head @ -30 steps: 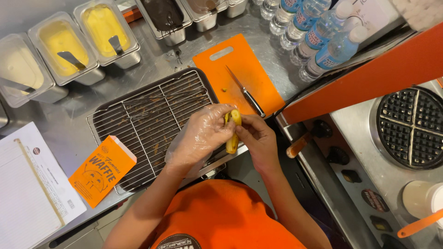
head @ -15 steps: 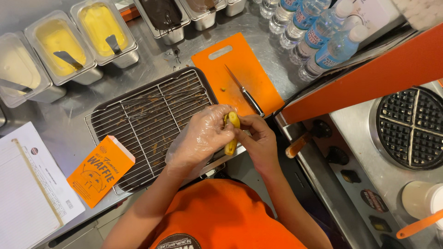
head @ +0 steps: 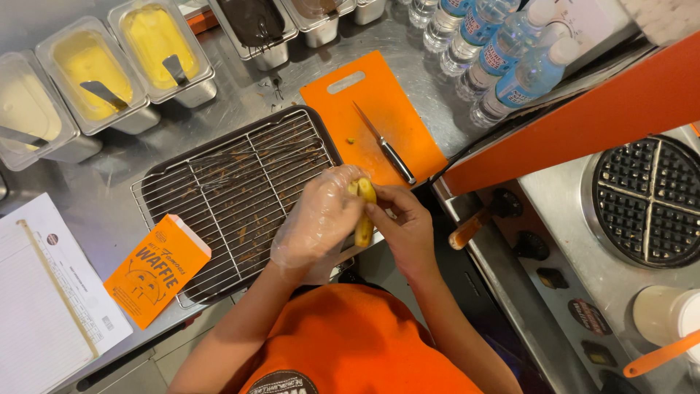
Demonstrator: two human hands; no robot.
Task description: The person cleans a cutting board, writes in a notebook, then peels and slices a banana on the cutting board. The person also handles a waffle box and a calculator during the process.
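A yellow banana (head: pixel 364 210) is held upright between both hands just in front of the counter edge. My left hand (head: pixel 315 222), in a clear plastic glove, wraps around its left side. My right hand (head: pixel 402 222), bare, pinches the banana's peel on the right side. Behind the hands lies an orange cutting board (head: pixel 364 102) with a black-handled knife (head: pixel 385 144) on it. A wire rack on a dark tray (head: pixel 219 190) sits to the left of the hands.
Steel tubs of yellow sauce (head: pixel 157 44), a dark sauce tub (head: pixel 255 22) and water bottles (head: pixel 503 51) line the back. An orange paper sleeve (head: pixel 157 268) and a notepad (head: pixel 44 299) lie at left. A waffle iron (head: pixel 645 203) and a cup (head: pixel 667 314) stand at right.
Both hands have stayed at the same spot with the banana; the right fingers have shifted slightly along its side.
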